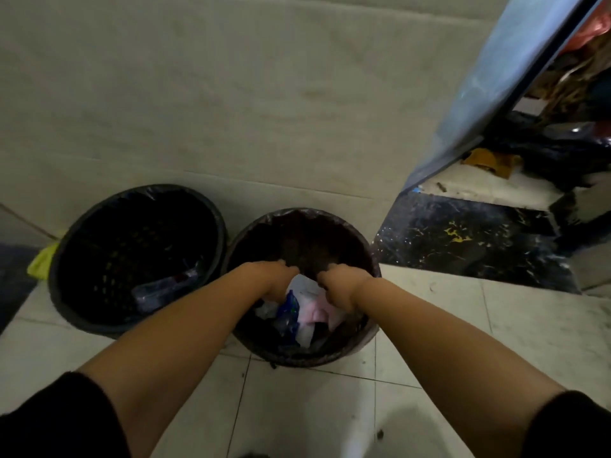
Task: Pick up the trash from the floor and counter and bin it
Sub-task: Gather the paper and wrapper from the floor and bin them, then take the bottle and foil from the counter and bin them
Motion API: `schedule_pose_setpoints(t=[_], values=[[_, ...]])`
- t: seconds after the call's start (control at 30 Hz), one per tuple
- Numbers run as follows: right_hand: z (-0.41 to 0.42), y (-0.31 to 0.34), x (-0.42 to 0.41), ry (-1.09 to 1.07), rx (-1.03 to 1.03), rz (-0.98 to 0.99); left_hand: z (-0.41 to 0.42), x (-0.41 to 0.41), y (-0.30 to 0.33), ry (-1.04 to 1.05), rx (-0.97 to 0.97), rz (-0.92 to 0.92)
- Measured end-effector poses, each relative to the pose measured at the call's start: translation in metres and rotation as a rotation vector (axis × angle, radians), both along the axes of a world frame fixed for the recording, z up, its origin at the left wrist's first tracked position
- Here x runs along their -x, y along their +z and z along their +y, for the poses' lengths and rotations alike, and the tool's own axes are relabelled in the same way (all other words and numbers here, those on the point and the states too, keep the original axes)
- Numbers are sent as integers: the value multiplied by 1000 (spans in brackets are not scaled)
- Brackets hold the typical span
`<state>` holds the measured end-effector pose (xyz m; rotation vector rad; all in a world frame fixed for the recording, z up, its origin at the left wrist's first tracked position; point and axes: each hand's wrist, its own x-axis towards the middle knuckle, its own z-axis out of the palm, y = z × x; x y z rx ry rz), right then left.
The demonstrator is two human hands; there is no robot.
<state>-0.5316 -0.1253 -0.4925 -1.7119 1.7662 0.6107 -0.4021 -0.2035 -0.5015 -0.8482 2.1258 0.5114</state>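
Note:
A brown round bin (362,246) with a dark liner stands on the tiled floor. It holds mixed trash: white paper (305,287), a blue wrapper (291,309) and a pink piece (319,314). Both my hands reach down into its mouth. My left hand (272,279) is at the left of the white paper and my right hand (342,287) at its right. The fingers of both curl downward, away from the camera, so their grip is hidden. The paper sits between the two hands and touches them.
A second, black lined bin (66,256) stands just to the left with a clear plastic bottle (165,289) inside. A yellow-green cloth (41,262) lies behind it. To the right are a dark marble threshold (463,246), an open blue door (489,84) and clutter beyond it.

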Motion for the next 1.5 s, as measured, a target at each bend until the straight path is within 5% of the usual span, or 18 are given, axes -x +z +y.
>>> schedule_pose_setpoints(t=[0.43,0.63,1.5], values=[[44,363,18,-238,84,-61,12,6,354,37,-21,299],[98,461,-8,-483,121,-42,48,-14,469,-46,-10,344],[495,569,-195,-1564,252,73,385,-37,570,-925,-86,456]])
